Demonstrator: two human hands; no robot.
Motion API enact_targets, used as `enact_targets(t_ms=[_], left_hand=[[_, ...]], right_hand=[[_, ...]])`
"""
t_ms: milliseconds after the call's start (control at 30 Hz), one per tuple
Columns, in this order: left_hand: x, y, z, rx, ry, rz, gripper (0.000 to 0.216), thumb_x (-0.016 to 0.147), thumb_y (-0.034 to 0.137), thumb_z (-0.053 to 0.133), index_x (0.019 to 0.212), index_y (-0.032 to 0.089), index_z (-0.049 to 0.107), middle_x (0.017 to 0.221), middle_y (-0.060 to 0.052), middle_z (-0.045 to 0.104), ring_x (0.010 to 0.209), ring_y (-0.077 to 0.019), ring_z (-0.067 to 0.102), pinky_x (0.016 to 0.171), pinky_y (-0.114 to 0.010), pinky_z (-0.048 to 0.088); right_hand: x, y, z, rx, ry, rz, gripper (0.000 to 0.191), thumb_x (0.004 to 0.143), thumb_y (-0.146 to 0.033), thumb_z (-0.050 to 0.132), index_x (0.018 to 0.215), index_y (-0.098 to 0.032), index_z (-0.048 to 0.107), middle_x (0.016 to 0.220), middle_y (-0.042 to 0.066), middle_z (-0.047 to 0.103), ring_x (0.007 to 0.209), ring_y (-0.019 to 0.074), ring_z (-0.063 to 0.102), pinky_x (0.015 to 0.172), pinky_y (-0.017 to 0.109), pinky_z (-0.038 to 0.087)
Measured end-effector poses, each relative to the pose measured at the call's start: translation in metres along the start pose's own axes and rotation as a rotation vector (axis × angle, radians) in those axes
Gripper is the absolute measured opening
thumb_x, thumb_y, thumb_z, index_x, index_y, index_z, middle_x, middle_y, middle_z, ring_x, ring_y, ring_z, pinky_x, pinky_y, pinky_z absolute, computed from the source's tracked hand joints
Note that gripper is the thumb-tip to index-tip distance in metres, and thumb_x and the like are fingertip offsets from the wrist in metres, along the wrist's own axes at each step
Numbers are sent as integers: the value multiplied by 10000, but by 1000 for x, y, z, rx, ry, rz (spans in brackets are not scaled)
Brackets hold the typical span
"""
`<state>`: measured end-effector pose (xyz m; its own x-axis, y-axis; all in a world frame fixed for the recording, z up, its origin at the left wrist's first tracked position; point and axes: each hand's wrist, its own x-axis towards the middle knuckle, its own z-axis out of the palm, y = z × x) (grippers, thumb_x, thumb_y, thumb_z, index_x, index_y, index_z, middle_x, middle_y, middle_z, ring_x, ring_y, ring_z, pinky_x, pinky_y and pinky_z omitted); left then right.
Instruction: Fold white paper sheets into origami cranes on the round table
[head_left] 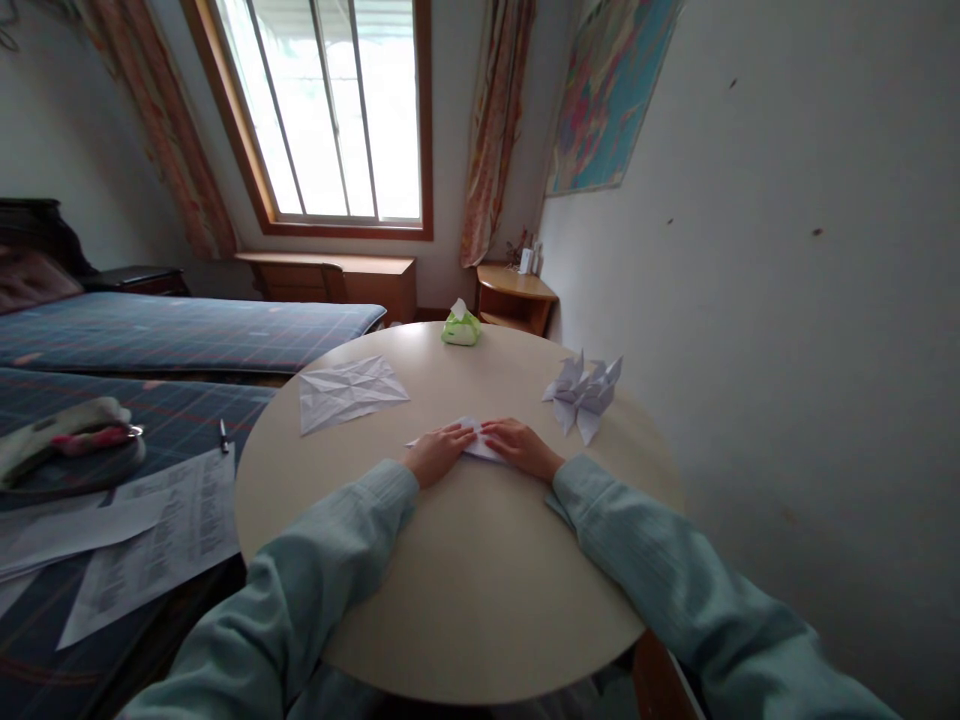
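A folded piece of white paper [480,448] lies on the round table in front of me, partly covered by my hands. My left hand [439,452] rests on its left part with the fingers stretched out flat. From the other side, my right hand [522,448] presses on the paper's right part, its fingers also laid out flat. A thin white tip of the paper sticks out left of my left hand. To the right stands a cluster of folded paper shapes [583,392] with pointed tips. On the left lies a creased, unfolded paper sheet [351,390].
The round cream table [480,590] carries a green tissue pack [460,326] at its far edge. Left of it is a bed with a plaid cover [187,325], printed sheets [165,540] and a pen [223,436]. A white wall [787,330] runs along the right.
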<state>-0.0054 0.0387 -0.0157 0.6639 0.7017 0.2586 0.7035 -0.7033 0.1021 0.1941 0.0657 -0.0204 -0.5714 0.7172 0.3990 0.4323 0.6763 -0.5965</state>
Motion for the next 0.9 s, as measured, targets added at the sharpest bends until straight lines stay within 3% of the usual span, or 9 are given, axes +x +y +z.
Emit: enact_targets(t_ms=[167, 233, 300, 400, 567, 667, 767, 900], left_hand=[[1, 8, -17, 92, 30, -310, 304, 846, 152, 309, 1116, 184, 445, 1066, -83, 582, 883, -182, 596, 729, -296, 475], [2, 10, -24, 100, 56, -400, 292, 858, 176, 296, 1109, 172, 445, 1000, -87, 607, 841, -189, 608, 698, -296, 477], [3, 12, -27, 79, 70, -410, 274, 859, 189, 307, 1088, 171, 456, 969, -81, 616, 856, -185, 604, 715, -286, 470], [4, 15, -25, 38, 84, -383, 261, 856, 193, 319, 1073, 173, 462, 967, -74, 617, 880, -179, 594, 746, -274, 459], [4, 19, -17, 22, 105, -350, 278, 841, 187, 344, 1101, 182, 442, 1064, -66, 578, 920, -171, 574, 777, -265, 449], [4, 18, -16, 37, 112, -395, 353, 801, 150, 406, 1152, 182, 409, 1152, -64, 526, 969, -162, 547, 805, -247, 436], [5, 18, -17, 19, 137, -468, 404, 792, 124, 408, 1190, 187, 392, 1177, -64, 516, 969, -159, 548, 811, -242, 431], [8, 23, -15, -41, 228, -523, 409, 811, 139, 380, 1214, 212, 387, 1145, -49, 550, 930, -158, 568, 800, -244, 434]], right_hand=[[3, -3, -2, 543, 259, 246, 482, 799, -514, 339, 1178, -219, 377, 1211, 106, 458, 1032, 188, 509, 859, 363, 418], [5, -9, 4, 682, 264, 293, 520, 768, -502, 415, 1204, -238, 314, 1285, 106, 377, 1068, 194, 488, 852, 353, 430], [8, -15, 14, 732, 174, 294, 525, 720, -443, 521, 1168, -236, 343, 1270, 99, 400, 1049, 202, 502, 823, 338, 450], [12, -20, 30, 692, 98, 272, 394, 699, -363, 554, 1033, -181, 451, 1085, 96, 557, 962, 202, 546, 797, 326, 455], [15, -19, 41, 341, 266, 420, 192, 697, -244, 509, 855, -143, 550, 883, 78, 628, 797, 198, 570, 714, 324, 453], [14, -22, 40, 211, 286, 404, 158, 712, -203, 448, 786, -132, 568, 816, 73, 631, 736, 189, 563, 671, 310, 441], [14, -27, 41, 194, 317, 372, 172, 727, -205, 420, 781, -138, 569, 797, 64, 630, 725, 179, 557, 653, 293, 432], [17, -26, 48, 344, 403, 398, 223, 706, -250, 483, 902, -166, 550, 861, 46, 629, 745, 165, 560, 656, 273, 438]])
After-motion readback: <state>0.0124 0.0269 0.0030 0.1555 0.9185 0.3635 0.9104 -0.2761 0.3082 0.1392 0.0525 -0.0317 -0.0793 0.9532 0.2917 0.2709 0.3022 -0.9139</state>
